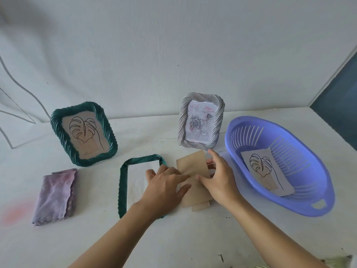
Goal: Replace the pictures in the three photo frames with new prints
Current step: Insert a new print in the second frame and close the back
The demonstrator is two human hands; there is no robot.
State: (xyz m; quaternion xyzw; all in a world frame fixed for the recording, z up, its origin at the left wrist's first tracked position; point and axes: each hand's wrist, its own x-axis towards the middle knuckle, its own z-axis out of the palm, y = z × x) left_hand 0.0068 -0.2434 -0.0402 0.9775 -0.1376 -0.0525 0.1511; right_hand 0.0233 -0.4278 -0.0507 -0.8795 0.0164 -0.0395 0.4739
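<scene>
Frames: green frame [58, 130] and silver frame [182, 122] stand holding prints; 3rd frame [122, 186] lies open face-down. My left hand [164, 182] presses flat-fingered on its cardboard backing [191, 161], right hand [220, 178] pinching it; closing likely remains.

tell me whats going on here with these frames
A person is swapping prints in photo frames. The left hand lies flat on a brown backing board, which the right hand pinches at its edge, beside the flat green frame on the table. The standing green frame and the grey frame behind each hold a picture. A leaf print lies in the purple basket.
</scene>
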